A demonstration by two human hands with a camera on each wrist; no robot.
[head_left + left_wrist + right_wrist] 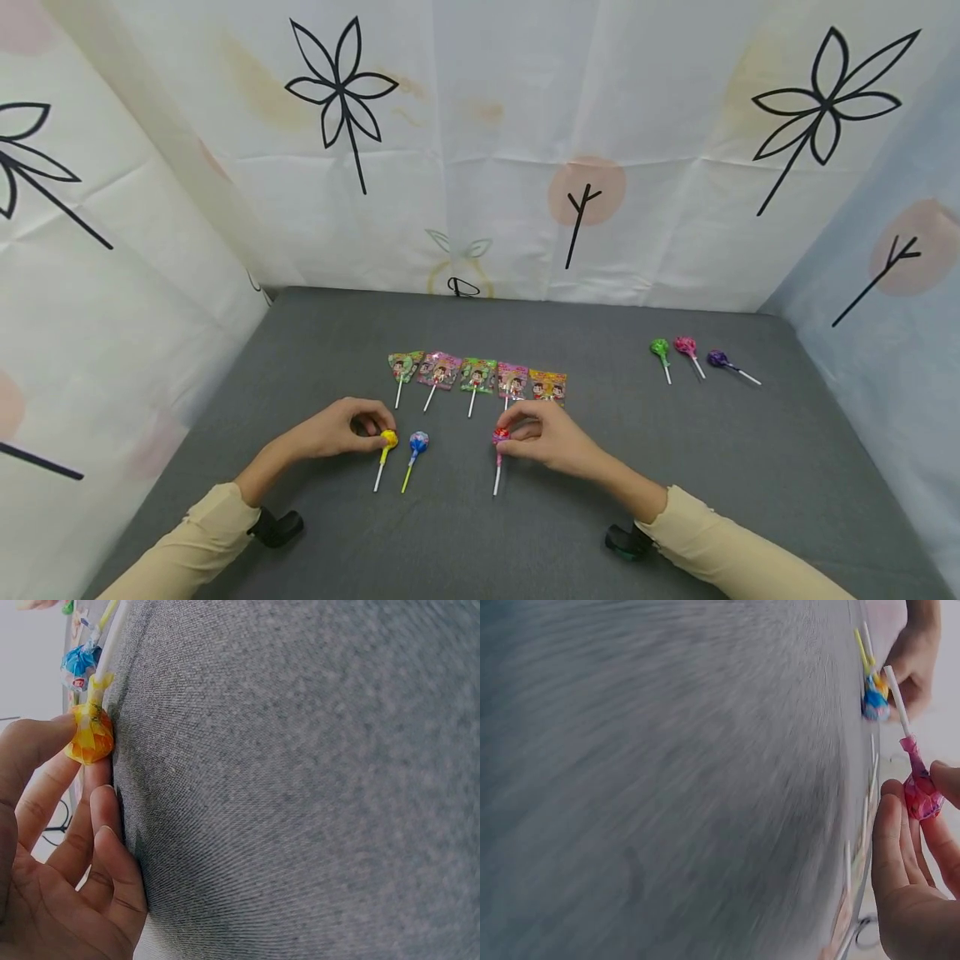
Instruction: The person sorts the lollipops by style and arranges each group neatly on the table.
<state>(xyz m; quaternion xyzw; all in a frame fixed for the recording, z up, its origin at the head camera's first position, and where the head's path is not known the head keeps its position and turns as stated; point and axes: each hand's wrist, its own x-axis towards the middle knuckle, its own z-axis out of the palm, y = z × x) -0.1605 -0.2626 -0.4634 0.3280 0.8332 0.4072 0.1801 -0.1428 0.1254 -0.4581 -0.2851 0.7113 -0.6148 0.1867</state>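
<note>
My left hand (348,429) pinches the yellow lollipop (388,439) by its round head, between thumb and fingers, its white stick pointing toward me. In the left wrist view the yellow wrapper (91,736) sits at the thumb tip, close to the cloth. Just right of it lies a blue lollipop (418,442) with a yellow stick. My right hand (547,435) holds a pink-red lollipop (500,436) by the head. The right wrist view shows this pink lollipop (922,791) between thumb and fingers, white stick out.
Behind the hands, several flat-wrapped lollipops (477,375) form a row on the grey table (600,533). At the far right lie a green lollipop (659,347), a pink lollipop (685,345) and a purple lollipop (717,358). A patterned white curtain (495,108) encloses the table's back and sides.
</note>
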